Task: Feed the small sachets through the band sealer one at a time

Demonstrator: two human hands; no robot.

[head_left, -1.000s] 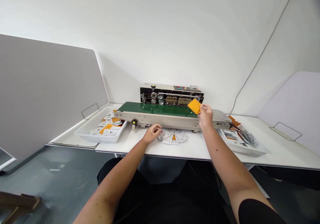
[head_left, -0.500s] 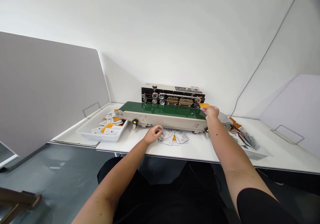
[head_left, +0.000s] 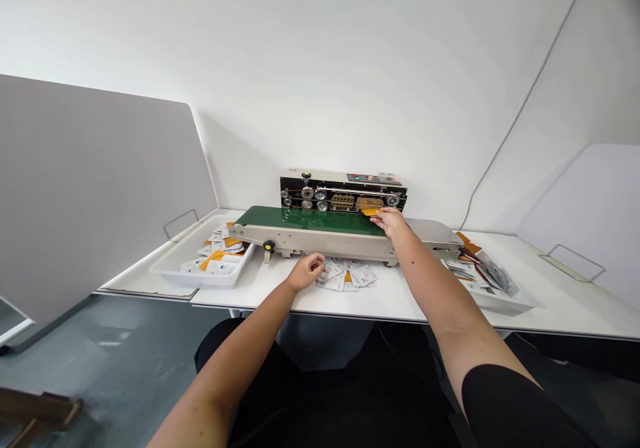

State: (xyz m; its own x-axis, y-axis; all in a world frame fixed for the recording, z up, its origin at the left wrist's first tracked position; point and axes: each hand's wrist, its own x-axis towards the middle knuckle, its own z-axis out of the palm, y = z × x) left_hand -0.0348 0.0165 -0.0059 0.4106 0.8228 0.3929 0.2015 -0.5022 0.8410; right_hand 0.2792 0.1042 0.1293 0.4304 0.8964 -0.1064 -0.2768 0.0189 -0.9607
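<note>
My right hand [head_left: 390,222] pinches a small orange sachet [head_left: 371,212] by its near side, over the green conveyor belt [head_left: 310,219]. The sachet's far edge is up against the rollers and blocks of the band sealing machine [head_left: 345,193]. On the white table in front of the conveyor, my left hand [head_left: 307,271] rests with curled fingers at the left edge of a spread of white printed sachets [head_left: 345,276]. One orange sachet shows among them. Whether those fingers grip a sachet is too small to see.
A white tray [head_left: 195,277] of white and orange sachets stands left of the conveyor. At its right end sits a clear bin [head_left: 510,301] with more sachets. A black knob [head_left: 269,246] sticks out on the conveyor's front. Grey panels [head_left: 100,181] flank the table.
My right hand has moved left along the machine with the orange sachet, from the right-end rollers to nearer the middle. My left hand stays by the spread sachets.
</note>
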